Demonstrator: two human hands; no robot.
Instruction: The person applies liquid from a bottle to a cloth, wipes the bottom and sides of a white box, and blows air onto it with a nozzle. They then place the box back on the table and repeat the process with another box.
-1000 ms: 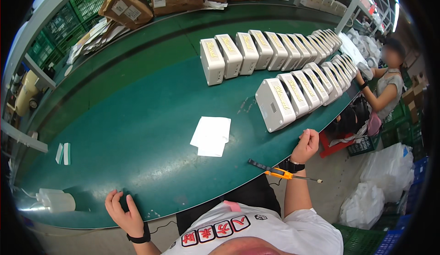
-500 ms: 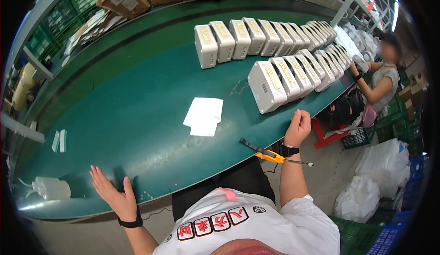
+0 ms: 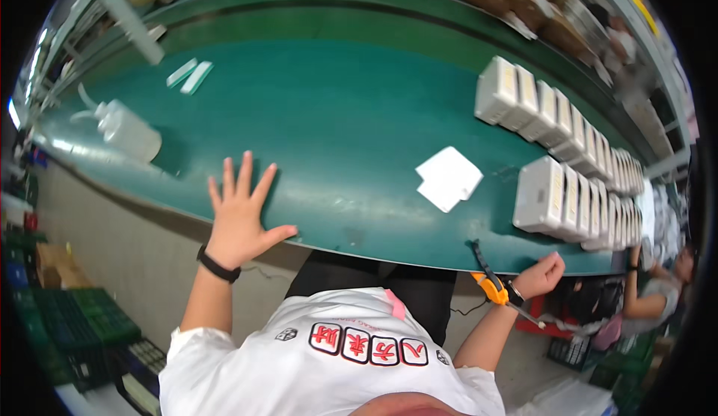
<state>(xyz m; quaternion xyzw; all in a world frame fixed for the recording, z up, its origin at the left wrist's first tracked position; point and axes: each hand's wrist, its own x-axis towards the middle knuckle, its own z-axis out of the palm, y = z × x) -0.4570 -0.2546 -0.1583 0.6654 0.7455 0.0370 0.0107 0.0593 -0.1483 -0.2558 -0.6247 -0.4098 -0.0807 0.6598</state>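
Observation:
My left hand (image 3: 241, 214) is spread wide over the near edge of the green table (image 3: 329, 109), with nothing in it. A black band circles that wrist. At the table's front edge on the right, my right hand (image 3: 540, 275) is curled closed, palm side partly hidden, and no object shows in it. By its wrist is an orange-handled tool (image 3: 490, 287) with a black strap and a thin metal shaft; whether it touches the arm I cannot tell. White sheets (image 3: 449, 178) lie overlapping on the tabletop between the hands.
Two rows of pale box-shaped units (image 3: 538, 191) stand on the right of the table. A translucent squeeze bottle (image 3: 129, 132) and two small white-and-green strips (image 3: 196, 78) lie at left. A person (image 3: 654, 296) is at the far right. Green crates (image 3: 71, 326) stand at lower left.
The view has swung left, so the boxes and sheets appear further right. My left hand has spread its fingers wider. The right hand stays closed by the table edge.

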